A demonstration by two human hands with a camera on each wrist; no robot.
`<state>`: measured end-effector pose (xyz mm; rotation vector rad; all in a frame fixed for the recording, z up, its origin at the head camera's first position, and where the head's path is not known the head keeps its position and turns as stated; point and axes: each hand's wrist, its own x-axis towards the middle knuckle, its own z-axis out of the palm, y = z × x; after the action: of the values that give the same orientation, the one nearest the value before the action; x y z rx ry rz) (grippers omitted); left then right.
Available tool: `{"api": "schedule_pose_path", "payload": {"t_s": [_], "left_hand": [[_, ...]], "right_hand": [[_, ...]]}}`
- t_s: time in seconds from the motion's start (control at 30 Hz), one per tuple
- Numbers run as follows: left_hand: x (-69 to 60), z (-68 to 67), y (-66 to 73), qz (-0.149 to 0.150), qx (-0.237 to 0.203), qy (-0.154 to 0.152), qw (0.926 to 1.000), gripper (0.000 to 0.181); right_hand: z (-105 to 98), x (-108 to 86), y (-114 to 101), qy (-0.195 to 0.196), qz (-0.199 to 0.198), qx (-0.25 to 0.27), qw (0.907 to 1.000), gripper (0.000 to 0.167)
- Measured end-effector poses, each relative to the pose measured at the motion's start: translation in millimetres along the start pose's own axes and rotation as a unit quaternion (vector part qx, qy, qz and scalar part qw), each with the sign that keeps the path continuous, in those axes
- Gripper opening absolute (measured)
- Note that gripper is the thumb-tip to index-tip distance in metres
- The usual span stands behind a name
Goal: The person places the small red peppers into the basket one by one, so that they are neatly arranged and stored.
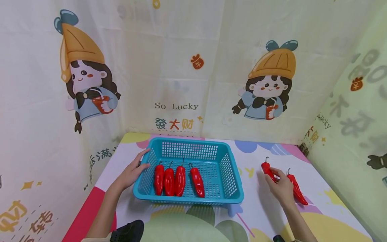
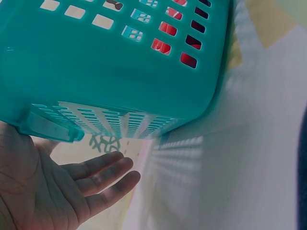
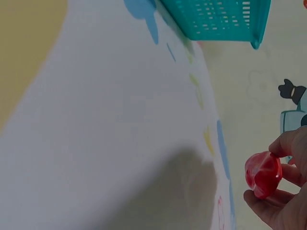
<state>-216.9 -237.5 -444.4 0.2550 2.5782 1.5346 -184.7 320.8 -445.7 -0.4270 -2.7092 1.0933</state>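
A turquoise plastic basket (image 1: 193, 201) holds several glossy red chili peppers (image 1: 180, 181) lying side by side, stems pointing away from me. My left hand (image 1: 134, 169) is at its left rim, thumb over the edge; in the left wrist view, the fingers (image 2: 103, 175) extend fairly straight below the rim. To the right of the basket, my right hand (image 1: 282, 188) pinches a red chili pepper (image 1: 267, 169) between thumb and fingers. The right wrist view shows this pepper (image 3: 264, 173) from its blunt end, held off the table. Another chili pepper (image 1: 297, 190) lies just right of that hand.
The table is covered with a colourful printed cloth (image 1: 251, 211). Behind it and at both sides hangs a pale curtain (image 1: 223, 87) printed with cartoon figures. The basket stands mid-table, near the back edge.
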Motion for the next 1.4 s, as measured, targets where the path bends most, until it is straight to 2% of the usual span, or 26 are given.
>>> {"api": "schedule_pose_path", "payload": {"t_s": [0.13, 0.37, 0.67, 1.4], "left_hand": [[-0.4, 0.1, 0.2, 0.0, 0.0, 0.001, 1.0, 0.072], [-0.9, -0.4, 2.0, 0.0, 0.002, 0.0, 1.0, 0.071], [-0.4, -0.8, 2.4, 0.002, 0.009, 0.004, 1.0, 0.071], [-1.5, -0.9, 2.2, 0.0, 0.01, 0.002, 0.9999, 0.07]], "right_hand": [[1, -2.2, -7, -0.013, -0.002, 0.016, 0.9998, 0.064], [3, -7.1, -20, -0.012, -0.016, 0.031, 0.9993, 0.059], [4, -12.7, -40, -0.02, -0.029, 0.046, 0.9983, 0.064], [9, -33.7, -82, 0.01, -0.102, 0.089, 0.9907, 0.064]]}}
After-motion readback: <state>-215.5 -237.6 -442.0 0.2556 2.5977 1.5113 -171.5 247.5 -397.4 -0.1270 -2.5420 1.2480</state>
